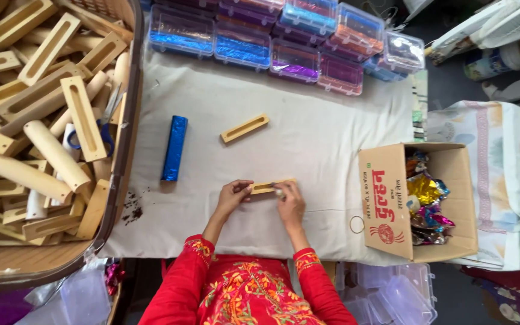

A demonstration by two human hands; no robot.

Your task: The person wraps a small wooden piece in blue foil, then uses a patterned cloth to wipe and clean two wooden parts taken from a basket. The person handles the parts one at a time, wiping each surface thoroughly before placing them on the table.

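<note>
Sitting in a basket [129, 120] at far left are wooden pieces; both hands, left hand [233, 195] and right hand [290, 204], are grasping a slotted wooden block [264, 188] on the cloth-covered table [308, 132], beside a cardboard box [386, 204].

Small craft workshop, basket of wooden blocks [43, 120], stacked foil-filled plastic boxes [296, 36]

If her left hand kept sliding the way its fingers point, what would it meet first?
The left hand points right along the wooden block that both hands hold; it would likely meet the right hand first.
</note>
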